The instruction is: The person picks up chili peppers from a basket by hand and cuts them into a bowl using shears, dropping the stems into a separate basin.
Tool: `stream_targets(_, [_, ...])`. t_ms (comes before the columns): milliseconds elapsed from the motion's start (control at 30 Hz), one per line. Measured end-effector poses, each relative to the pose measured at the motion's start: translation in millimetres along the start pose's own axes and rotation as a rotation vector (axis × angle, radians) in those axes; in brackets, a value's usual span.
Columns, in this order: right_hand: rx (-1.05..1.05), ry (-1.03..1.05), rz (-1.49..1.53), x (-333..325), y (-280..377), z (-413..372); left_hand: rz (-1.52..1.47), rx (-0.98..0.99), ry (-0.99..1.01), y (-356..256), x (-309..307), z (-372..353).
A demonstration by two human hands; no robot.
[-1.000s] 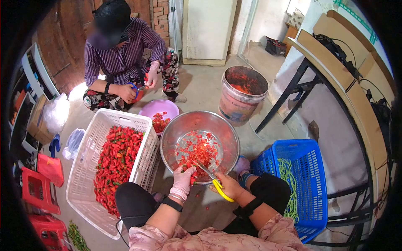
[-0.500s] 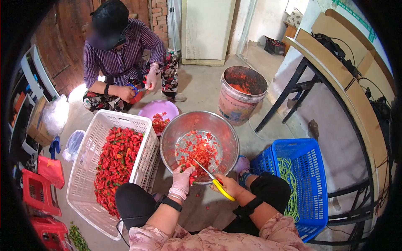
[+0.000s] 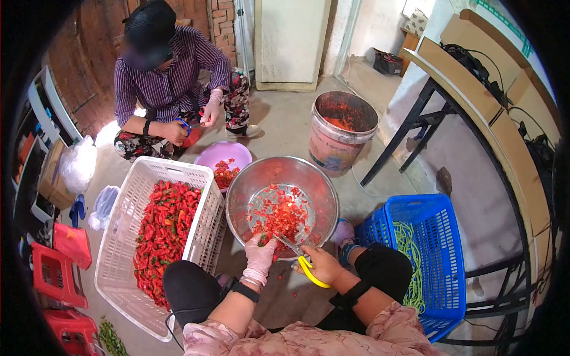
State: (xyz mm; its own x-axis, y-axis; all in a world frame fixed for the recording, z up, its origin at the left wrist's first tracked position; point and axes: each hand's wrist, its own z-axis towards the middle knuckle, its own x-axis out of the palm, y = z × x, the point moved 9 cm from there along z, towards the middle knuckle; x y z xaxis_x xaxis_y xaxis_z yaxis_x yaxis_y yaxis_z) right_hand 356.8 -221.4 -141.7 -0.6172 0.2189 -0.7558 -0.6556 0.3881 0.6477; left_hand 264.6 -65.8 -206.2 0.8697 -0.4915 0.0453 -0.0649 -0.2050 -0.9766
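My left hand (image 3: 259,261), in a thin pale glove, is closed around a red pepper (image 3: 264,239) with some green on it, over the near rim of a steel bowl (image 3: 326,178). My right hand (image 3: 323,265) is bare and grips scissors with yellow handles (image 3: 311,275). Their blades reach left to the pepper at my left fingertips. Chopped red pepper pieces (image 3: 280,215) lie in the bottom of the bowl. How much of the pepper sits inside my left fingers is hidden.
Left stands a white crate (image 3: 205,228) of red peppers; right, a blue basket (image 3: 446,261) holding long green beans. Ahead are a stained bucket (image 3: 339,145) and a pink basin (image 3: 237,153). Across from me a crouching person (image 3: 169,89) holds blue-handled scissors. Red stools (image 3: 56,273) stand at far left.
The scissor blades have shifted to the pepper at my left fingertips, and the yellow handles have turned slightly in my right hand. The other person's hands have moved a little.
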Motion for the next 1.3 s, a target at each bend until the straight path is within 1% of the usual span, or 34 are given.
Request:
stream_targets(133, [0.018,0.003,0.021,1,-5,3,0.06,-0.022,0.063,4,4,-3])
stream_targets(200, [0.041,0.041,0.013,3,-8,3,0.042,0.063,0.028,-2,2,-4])
stream_targets(233, [0.041,0.041,0.012,3,-10,3,0.041,0.063,0.028,-1,1,-3])
stream_targets(300, [0.057,0.091,0.151,8,-14,3,0.002,0.013,0.017,-1,0,-2])
stream_targets(333, [0.057,0.09,0.151,7,-15,2,0.002,0.013,0.018,-4,0,-3])
stream_targets(400, [0.028,0.063,0.318,1,-11,2,-0.273,-0.154,0.039,-8,4,-8])
stream_targets(433, [0.026,0.063,0.317,4,-13,3,-0.273,-0.152,0.038,-11,2,-8])
stream_targets(500, [0.025,0.101,0.672,12,-13,5,-0.517,-0.257,0.139,-8,12,-10])
stream_targets(533, [0.009,0.16,0.689,15,-13,4,-0.517,-0.256,0.139,-10,12,-10])
stream_targets(567, [0.009,0.16,0.689,16,-15,4,-0.568,-0.31,0.171,-9,16,-12])
stream_targets(600, [-0.009,0.211,0.723,22,-16,4,-0.619,-0.365,0.203,-8,20,-14])
stream_targets(633, [-0.027,0.263,0.757,28,-16,4,-0.618,-0.365,0.204,-8,19,-14])
stream_targets(667, [-0.027,0.262,0.757,30,-18,4,-0.628,-0.39,0.254,-9,23,-16])
stream_targets(700, [-0.036,0.287,0.822,34,-16,4,-0.638,-0.415,0.304,-8,27,-18])
stream_targets(733, [-0.045,0.313,0.887,37,-15,3,-0.638,-0.416,0.304,-8,27,-17])
stream_targets(767, [-0.045,0.313,0.887,35,-13,3,-0.613,-0.413,0.324,-8,28,-17])
stream_targets(833, [-0.014,0.279,0.769,29,-13,2,-0.588,-0.411,0.343,-8,29,-18])
stream_targets(933, [-0.017,0.22,0.696,21,-11,2,-0.583,-0.458,0.356,-6,30,-20])
stream_targets(1067, [-0.012,0.202,0.656,25,-19,3,-0.583,-0.496,0.301,0,26,-17])
stream_targets(1167, [0.033,0.253,0.686,23,-18,3,-0.585,-0.503,0.279,7,20,-10])
stream_targets(1233, [-0.058,0.003,0.698,9,-22,7,-0.578,-0.503,0.257,13,16,-11])
stream_targets(1267, [0.217,0.037,0.654,3,-28,5,-0.397,-0.474,0.279,11,13,-12])
stream_targets(1300, [0.224,0.045,0.664,2,-29,8,-0.216,-0.442,0.304,9,10,-12])
